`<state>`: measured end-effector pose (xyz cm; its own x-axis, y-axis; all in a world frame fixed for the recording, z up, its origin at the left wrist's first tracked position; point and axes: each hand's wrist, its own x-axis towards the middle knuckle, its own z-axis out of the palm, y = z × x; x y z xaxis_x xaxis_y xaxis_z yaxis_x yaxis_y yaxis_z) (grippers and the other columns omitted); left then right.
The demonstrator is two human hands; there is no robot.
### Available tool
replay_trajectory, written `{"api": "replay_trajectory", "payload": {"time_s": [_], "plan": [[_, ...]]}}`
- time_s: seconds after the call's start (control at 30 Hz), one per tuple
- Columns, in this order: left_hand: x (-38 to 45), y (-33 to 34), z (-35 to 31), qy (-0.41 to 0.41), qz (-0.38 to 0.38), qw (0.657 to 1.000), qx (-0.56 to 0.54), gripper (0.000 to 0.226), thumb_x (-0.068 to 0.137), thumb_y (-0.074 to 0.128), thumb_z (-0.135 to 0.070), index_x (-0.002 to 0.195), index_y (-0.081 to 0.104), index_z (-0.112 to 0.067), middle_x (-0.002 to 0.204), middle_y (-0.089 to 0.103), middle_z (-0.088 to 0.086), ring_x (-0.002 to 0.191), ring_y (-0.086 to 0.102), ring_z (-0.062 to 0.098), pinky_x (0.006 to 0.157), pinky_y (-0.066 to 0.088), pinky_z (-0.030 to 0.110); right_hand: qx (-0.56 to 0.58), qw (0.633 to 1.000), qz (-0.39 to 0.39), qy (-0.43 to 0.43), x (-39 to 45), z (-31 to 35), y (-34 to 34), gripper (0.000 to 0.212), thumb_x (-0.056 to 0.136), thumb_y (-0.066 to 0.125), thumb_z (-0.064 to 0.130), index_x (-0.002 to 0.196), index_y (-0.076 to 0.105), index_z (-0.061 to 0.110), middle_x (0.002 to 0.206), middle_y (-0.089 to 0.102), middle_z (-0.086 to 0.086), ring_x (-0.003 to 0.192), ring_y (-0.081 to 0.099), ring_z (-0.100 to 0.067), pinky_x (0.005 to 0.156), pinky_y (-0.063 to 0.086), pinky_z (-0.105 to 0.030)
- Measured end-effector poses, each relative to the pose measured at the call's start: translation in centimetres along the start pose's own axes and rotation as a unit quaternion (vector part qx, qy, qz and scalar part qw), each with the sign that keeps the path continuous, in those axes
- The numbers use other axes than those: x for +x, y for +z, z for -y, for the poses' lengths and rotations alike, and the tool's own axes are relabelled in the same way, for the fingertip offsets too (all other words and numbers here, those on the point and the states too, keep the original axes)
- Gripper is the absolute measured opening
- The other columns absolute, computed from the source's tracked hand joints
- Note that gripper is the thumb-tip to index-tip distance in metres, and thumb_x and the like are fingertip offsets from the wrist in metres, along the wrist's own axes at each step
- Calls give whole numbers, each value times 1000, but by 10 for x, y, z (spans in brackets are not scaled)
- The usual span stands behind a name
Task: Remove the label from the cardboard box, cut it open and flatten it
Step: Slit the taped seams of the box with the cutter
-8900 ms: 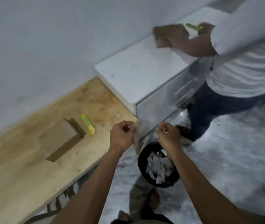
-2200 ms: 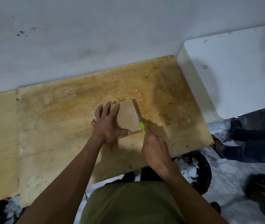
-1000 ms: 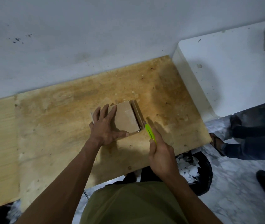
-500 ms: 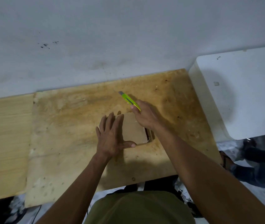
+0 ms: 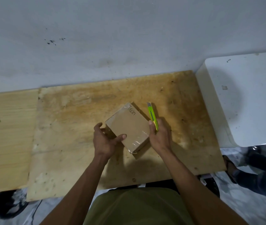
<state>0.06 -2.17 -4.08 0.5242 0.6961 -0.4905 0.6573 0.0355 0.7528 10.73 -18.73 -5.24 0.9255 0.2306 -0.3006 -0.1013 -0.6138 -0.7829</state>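
A small brown cardboard box (image 5: 129,125) with clear tape and dark lettering on its top sits turned at an angle in the middle of the stained wooden board (image 5: 80,111). My left hand (image 5: 105,139) grips its near left corner, thumb on the top face and fingers round the left side. My right hand (image 5: 159,135) is against the box's right side and holds a green and yellow utility knife (image 5: 152,115), whose grey tip points away from me along that side. No label shows on the faces I see.
A white cabinet top (image 5: 249,98) adjoins the board on the right, and a paler wooden board (image 5: 7,135) on the left. A grey wall stands behind. Another person's legs and sandal (image 5: 249,169) are on the floor at the right. A dark object (image 5: 5,207) lies at bottom left.
The box has been turned and now shows a face with lettering. My right hand came back from beyond the box to its right side, knife still in it. My left hand moved from pressing the top to gripping a corner.
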Motion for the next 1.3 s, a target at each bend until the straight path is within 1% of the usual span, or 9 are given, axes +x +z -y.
{"api": "replay_trajectory", "payload": {"time_s": [0.13, 0.33, 0.43, 0.53, 0.67, 0.83, 0.93, 1.03, 1.3], "plan": [[-8, 12, -1, -32, 9, 998, -61, 75, 74, 82, -26, 136, 41, -17, 125, 60, 4, 100, 62, 19, 89, 56, 41, 34, 999, 5, 20, -18, 1, 5, 26, 100, 41, 42, 109, 54, 21, 91, 63, -4, 85, 60, -24, 73, 49, -37], [-13, 8, -5, 65, 50, 997, -3, 79, 72, 84, -22, 139, 43, -25, 115, 56, -11, 105, 58, 16, 86, 56, 37, 93, 995, 17, 36, -51, 9, 12, 28, 102, 40, 39, 120, 52, 22, 103, 63, 3, 90, 59, -9, 70, 47, -23], [-13, 4, -6, 86, 61, 994, 40, 83, 76, 80, -23, 144, 34, -26, 125, 58, -5, 109, 56, 19, 90, 52, 34, 108, 992, 22, 55, -60, 7, 16, 30, 102, 39, 40, 122, 51, 21, 105, 63, 3, 89, 57, -2, 66, 42, -15], [-15, 4, -5, 89, 67, 990, 82, 96, 76, 80, -29, 151, 20, -24, 140, 52, 4, 123, 52, 26, 96, 47, 34, 113, 992, 24, 59, -64, 3, 20, 31, 102, 39, 40, 123, 51, 21, 107, 63, 1, 93, 59, -8, 68, 44, -18], [-16, 4, -6, 88, 79, 988, 98, 98, 80, 77, -27, 154, 13, -24, 143, 49, 6, 125, 49, 26, 89, 38, 23, 94, 993, 32, 57, -57, 3, 13, 31, 102, 38, 42, 123, 52, 23, 102, 62, 6, 92, 61, -7, 71, 52, -24], [-15, 4, -6, 68, 99, 988, 99, 101, 83, 74, -25, 155, 3, -28, 144, 49, 8, 127, 48, 27, 96, 40, 26, -57, 996, 61, -43, -1, 22, -11, 32, 100, 43, 42, 121, 56, 22, 97, 66, 1, 89, 63, -21, 71, 50, -33], [-17, 7, -8, 57, 100, 989, 90, 100, 85, 72, -21, 155, 1, -28, 140, 52, 9, 123, 51, 25, 89, 38, 21, -162, 964, 143, -156, 34, 45, -18, 37, 100, 44, 36, 135, 46, 25, 106, 63, -1, 87, 61, -24, 75, 51, -37], [-20, 9, -9, 55, 97, 990, 89, 100, 86, 71, -21, 155, 0, -28, 137, 54, 9, 115, 53, 22, 85, 39, 21, -226, 909, 208, -282, 59, 66, -17, 37, 100, 45, 32, 137, 44, 29, 101, 65, -8, 78, 61, -25, 66, 51, -36], [-22, 10, -11, 50, 95, 991, 78, 99, 86, 70, -19, 155, 0, -28, 129, 57, 8, 99, 49, 15, 79, 40, 21, -381, 779, 331, -373, 100, 108, -4, 33, 102, 40, 31, 132, 51, 22, 88, 61, 0, 70, 55, -19, 51, 33, -27]]}}
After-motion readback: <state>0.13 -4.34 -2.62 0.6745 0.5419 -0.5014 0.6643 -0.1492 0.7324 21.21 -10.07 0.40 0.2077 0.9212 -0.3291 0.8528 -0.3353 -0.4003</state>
